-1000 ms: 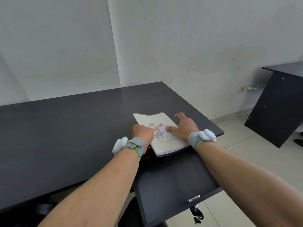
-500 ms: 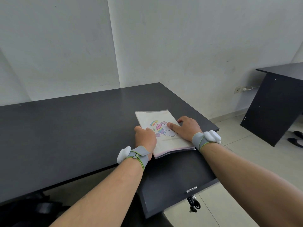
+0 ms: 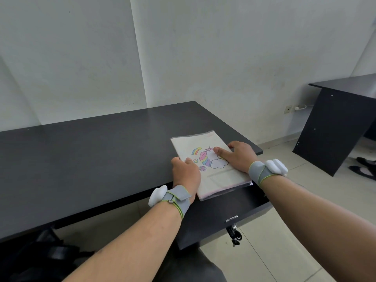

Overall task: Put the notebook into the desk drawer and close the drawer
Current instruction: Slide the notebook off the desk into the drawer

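Note:
A cream notebook (image 3: 203,145) with a unicorn drawing lies on the black desk (image 3: 91,155) near its right front corner, its near end sticking out over the open drawer (image 3: 219,212). My left hand (image 3: 186,174) grips the notebook's left edge. My right hand (image 3: 236,155) holds its right edge, thumb lying on the cover. The drawer is pulled out below the desk edge, with a lock and hanging keys (image 3: 234,234) on its front.
A second black desk (image 3: 333,123) stands at the right against the white wall. Dark shoes (image 3: 364,169) lie on the tiled floor beneath it. A wall socket (image 3: 288,109) sits low on the wall. A dark chair is at the lower left.
Both hands have slid the notebook toward me, so its near end now overhangs the open drawer. The view has shifted slightly.

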`<state>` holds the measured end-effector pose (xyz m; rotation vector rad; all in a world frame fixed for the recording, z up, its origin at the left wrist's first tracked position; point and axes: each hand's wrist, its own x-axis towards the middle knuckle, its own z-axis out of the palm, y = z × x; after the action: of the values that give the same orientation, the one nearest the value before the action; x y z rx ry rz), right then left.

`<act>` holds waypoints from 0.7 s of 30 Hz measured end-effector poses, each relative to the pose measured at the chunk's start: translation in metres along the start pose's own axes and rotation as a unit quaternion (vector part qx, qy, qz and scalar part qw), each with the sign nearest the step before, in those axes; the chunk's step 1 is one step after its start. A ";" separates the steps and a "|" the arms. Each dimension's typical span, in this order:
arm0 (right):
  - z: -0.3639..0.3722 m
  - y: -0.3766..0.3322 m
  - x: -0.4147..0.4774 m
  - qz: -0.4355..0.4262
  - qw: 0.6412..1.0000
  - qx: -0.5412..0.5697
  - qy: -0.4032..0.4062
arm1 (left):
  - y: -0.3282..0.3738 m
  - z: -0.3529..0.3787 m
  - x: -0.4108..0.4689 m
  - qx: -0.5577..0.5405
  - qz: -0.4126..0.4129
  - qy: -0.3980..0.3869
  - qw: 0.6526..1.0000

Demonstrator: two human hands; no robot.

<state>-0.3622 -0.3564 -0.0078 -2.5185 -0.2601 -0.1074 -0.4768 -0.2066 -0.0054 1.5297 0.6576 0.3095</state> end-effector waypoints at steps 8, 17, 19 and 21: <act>-0.016 0.017 -0.036 -0.003 1.000 0.029 0.005 | -0.009 0.004 -0.035 0.021 -0.004 -0.029 0.999; -0.028 0.043 -0.068 0.012 1.000 -0.010 -0.019 | -0.022 0.008 -0.068 0.084 -0.023 -0.066 0.994; -0.029 0.048 -0.074 0.015 1.000 -0.014 -0.021 | -0.028 0.008 -0.076 0.102 -0.030 -0.075 0.991; -0.030 0.051 -0.080 0.012 0.999 -0.024 -0.021 | -0.033 0.007 -0.083 0.117 -0.035 -0.081 0.989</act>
<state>-0.4306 -0.4277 -0.0230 -2.5728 -0.2480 -0.0521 -0.5453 -0.2614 -0.0213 1.7292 0.6343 0.0538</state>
